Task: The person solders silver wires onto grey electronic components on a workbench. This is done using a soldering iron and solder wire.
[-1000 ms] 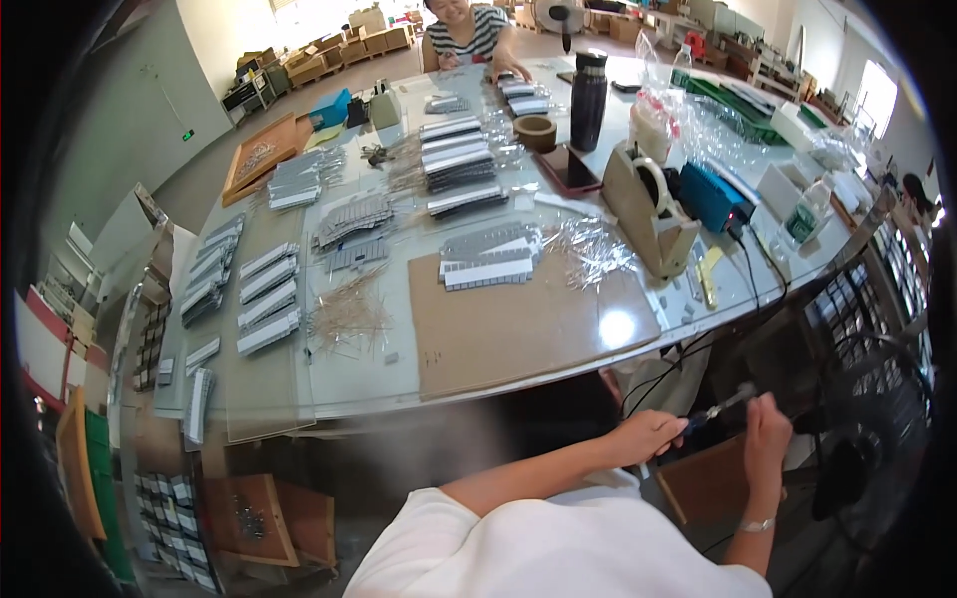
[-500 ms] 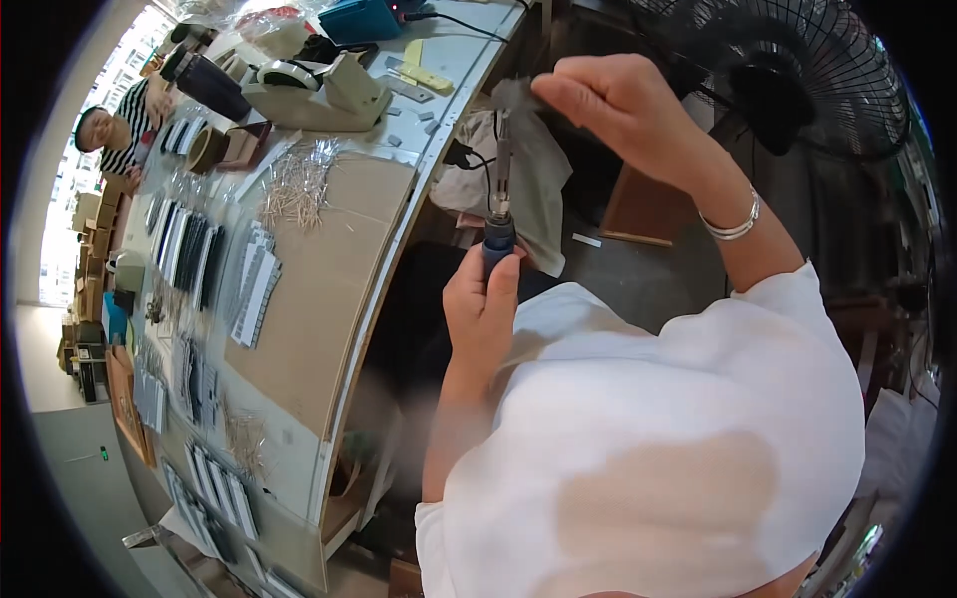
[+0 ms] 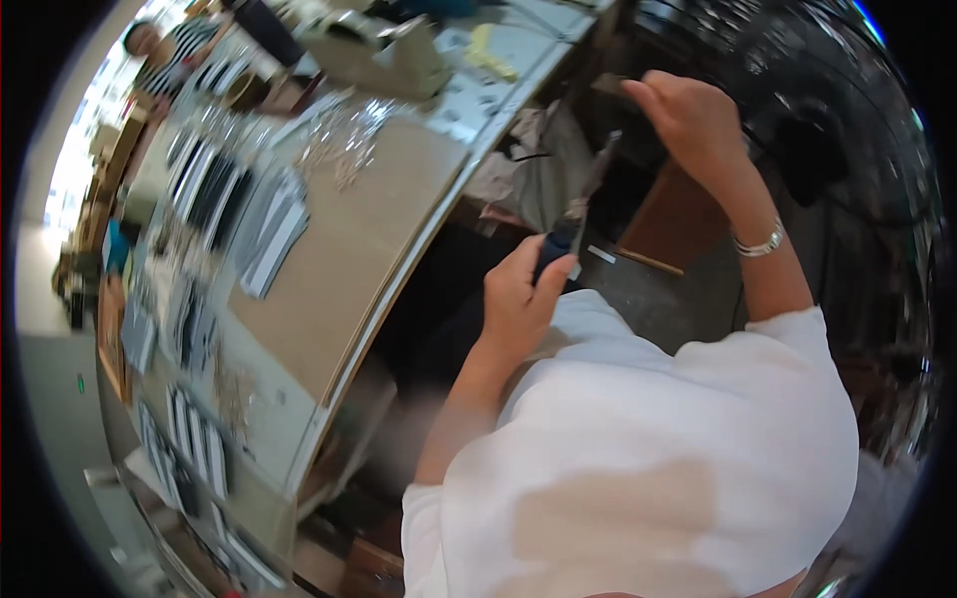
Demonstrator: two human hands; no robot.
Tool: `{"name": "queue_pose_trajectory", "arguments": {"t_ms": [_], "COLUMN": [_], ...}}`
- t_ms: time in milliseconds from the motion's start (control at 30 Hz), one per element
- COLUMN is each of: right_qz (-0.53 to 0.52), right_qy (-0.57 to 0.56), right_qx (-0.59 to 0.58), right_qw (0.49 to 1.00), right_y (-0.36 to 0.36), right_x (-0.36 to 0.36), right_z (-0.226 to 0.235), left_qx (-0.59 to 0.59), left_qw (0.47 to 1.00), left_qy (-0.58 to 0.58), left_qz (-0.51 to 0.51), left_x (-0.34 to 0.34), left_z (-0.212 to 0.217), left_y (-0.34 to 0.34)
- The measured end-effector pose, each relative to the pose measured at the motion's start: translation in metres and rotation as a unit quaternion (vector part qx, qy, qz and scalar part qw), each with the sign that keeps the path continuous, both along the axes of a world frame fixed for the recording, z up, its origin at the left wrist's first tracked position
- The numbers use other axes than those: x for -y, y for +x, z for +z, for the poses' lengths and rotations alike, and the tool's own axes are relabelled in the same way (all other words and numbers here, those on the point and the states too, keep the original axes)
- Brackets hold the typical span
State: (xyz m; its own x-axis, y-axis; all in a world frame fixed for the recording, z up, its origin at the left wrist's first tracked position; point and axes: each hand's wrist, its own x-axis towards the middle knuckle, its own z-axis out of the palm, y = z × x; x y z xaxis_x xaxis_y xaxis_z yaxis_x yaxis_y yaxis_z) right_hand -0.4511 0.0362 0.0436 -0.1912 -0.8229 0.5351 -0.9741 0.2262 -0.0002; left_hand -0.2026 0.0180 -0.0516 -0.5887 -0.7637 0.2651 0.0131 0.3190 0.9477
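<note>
My left hand [image 3: 520, 299] is closed round the dark blue handle of a tool that looks like a soldering iron [image 3: 560, 239]. Its slim metal shaft points up and away, blurred. Higher and to the right, my right hand [image 3: 693, 125] is closed, thumb and fingers pressed together. A small grey-brown piece [image 3: 610, 86] shows at its fingertips, too smeared to name. The tool's shaft ends below and left of that piece, with a gap between them. Both hands are off the table's edge, over the floor side.
The long table [image 3: 299, 429] on the left carries brown board [image 3: 349, 239], stacks of grey strips [image 3: 274, 234], thin pale sticks [image 3: 344, 140] and a tape dispenser [image 3: 389, 50]. A fan [image 3: 807, 149] stands right. Across the table sits a person in stripes [image 3: 194, 40]. A brown panel [image 3: 673, 219] lies below.
The view has swung, so table and hands sit differently in it. The tool now tilts to the right, and my right hand is farther from its shaft. Both hands remain closed.
</note>
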Motion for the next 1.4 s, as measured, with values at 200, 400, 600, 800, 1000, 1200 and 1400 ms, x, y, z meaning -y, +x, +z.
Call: {"name": "queue_pose_trajectory", "arguments": {"t_ms": [200, 400, 600, 800, 1000, 1200, 1400], "right_qz": [0.282, 0.308, 0.364, 0.247, 0.256, 0.346, 0.234], "right_qy": [0.035, 0.030, 0.087, 0.113, 0.126, 0.184, 0.186], "right_qx": [0.295, 0.086, -0.071, -0.185, -0.182, 0.014, 0.094], "right_qw": [0.912, 0.947, 0.924, 0.945, 0.941, 0.920, 0.950], "right_y": [0.052, 0.119, 0.136, 0.131, 0.156, 0.162, 0.160], "right_x": [0.020, 0.084, 0.128, 0.149, 0.160, 0.112, 0.104], "right_z": [-0.040, -0.054, -0.041, -0.020, -0.032, -0.013, -0.045], "left_qx": [-0.181, -0.272, -0.278, -0.312, -0.327, -0.353, -0.394], "left_qw": [0.955, 0.902, 0.877, 0.860, 0.863, 0.856, 0.859], "left_qy": [0.197, 0.176, 0.176, 0.166, 0.180, 0.212, 0.216], "left_qz": [0.128, 0.285, 0.350, 0.369, 0.339, 0.311, 0.248], "left_x": [0.011, -0.012, -0.034, -0.022, 0.006, 0.005, 0.007], "left_z": [0.028, 0.016, 0.015, 0.021, 0.021, 0.015, 0.009], "left_y": [0.060, 0.131, 0.166, 0.186, 0.204, 0.214, 0.222]}}
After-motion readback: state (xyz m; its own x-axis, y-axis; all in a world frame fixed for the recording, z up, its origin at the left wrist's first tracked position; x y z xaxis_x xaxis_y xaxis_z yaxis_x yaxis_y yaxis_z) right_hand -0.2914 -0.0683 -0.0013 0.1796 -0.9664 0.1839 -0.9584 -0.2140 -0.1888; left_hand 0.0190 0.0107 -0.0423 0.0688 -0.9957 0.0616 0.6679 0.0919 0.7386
